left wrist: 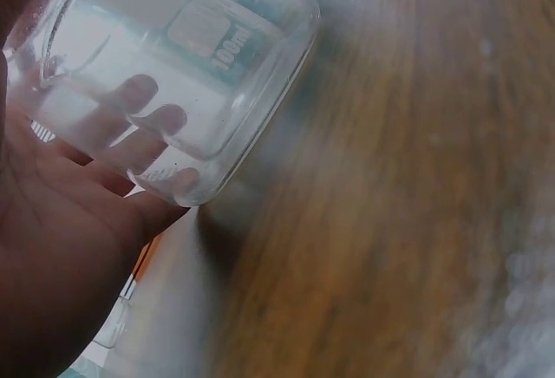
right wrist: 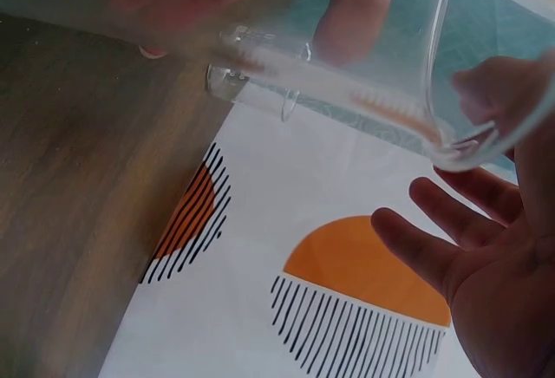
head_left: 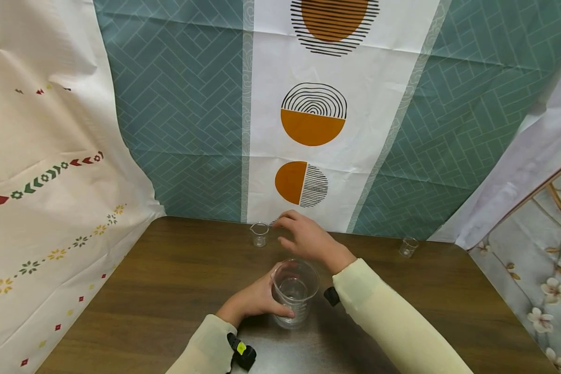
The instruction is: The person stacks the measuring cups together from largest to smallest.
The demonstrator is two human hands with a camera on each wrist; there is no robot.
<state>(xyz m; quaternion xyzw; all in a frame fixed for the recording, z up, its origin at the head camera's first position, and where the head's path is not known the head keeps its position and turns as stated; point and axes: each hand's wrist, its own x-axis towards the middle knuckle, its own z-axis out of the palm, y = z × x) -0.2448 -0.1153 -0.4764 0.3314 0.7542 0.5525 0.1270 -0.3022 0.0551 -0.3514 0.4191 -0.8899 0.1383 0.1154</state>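
My left hand (head_left: 262, 297) grips a large clear beaker (head_left: 300, 306), its thumb on the near side and its fingers round the far side. White volume markings show on the beaker's wall (left wrist: 230, 40) in the left wrist view. Whether another vessel sits inside it, I cannot tell. Just above and beyond the rim hovers my right hand (head_left: 308, 238), fingers loosely bent and apart, with nothing visible in its grasp. A small glass beaker (head_left: 259, 239) stands upright to the left of that hand's fingertips, near the table's back edge.
Another small beaker (head_left: 408, 248) stands at the back right of the brown wooden table (head_left: 177, 280). A patterned cloth (head_left: 191, 130) hangs behind the table. Cream cloth (head_left: 51, 259) borders the left side, and floral cloth (head_left: 542, 291) the right.
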